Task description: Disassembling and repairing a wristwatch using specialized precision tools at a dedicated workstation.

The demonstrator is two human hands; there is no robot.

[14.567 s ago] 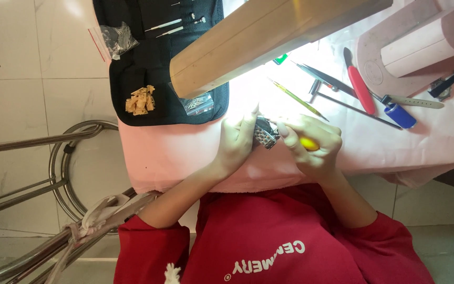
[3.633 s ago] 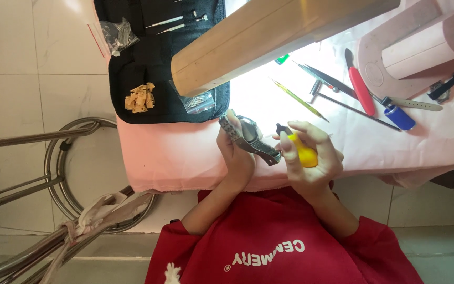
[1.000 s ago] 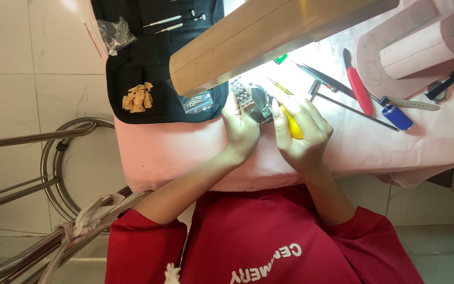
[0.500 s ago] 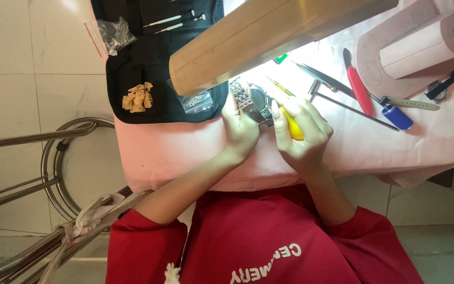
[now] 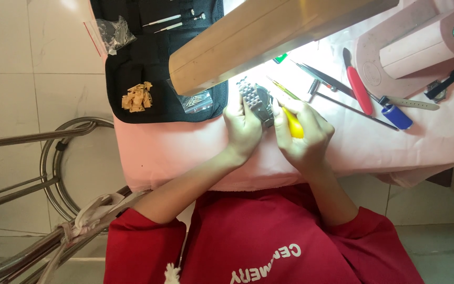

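Left hand [image 5: 243, 126] grips a metal-band wristwatch [image 5: 256, 101] at tabletop [image 5: 174, 152] centre; right hand [image 5: 303, 134] grasps a yellow-handled tool [image 5: 291, 122] against it, bare pink cloth toward the 6 o'clock edge. Black tool case [image 5: 153, 58] at 10 o'clock holds tan chips [image 5: 136, 97] and slim metal tools [image 5: 166, 22]. A wooden beam [image 5: 269, 31] hides the 12 o'clock area; the tool's tip can't be made out.

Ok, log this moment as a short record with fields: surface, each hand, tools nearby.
surface: small table under a pink cloth, brightly lit from above
left hand: left hand steadies a metal wristwatch on the cloth
right hand: right hand grips a yellow-handled tool, tip towards the watch
left of hands: black tool case lying open, holding small tan pieces
right of hands: red-handled tool, blue-handled tool
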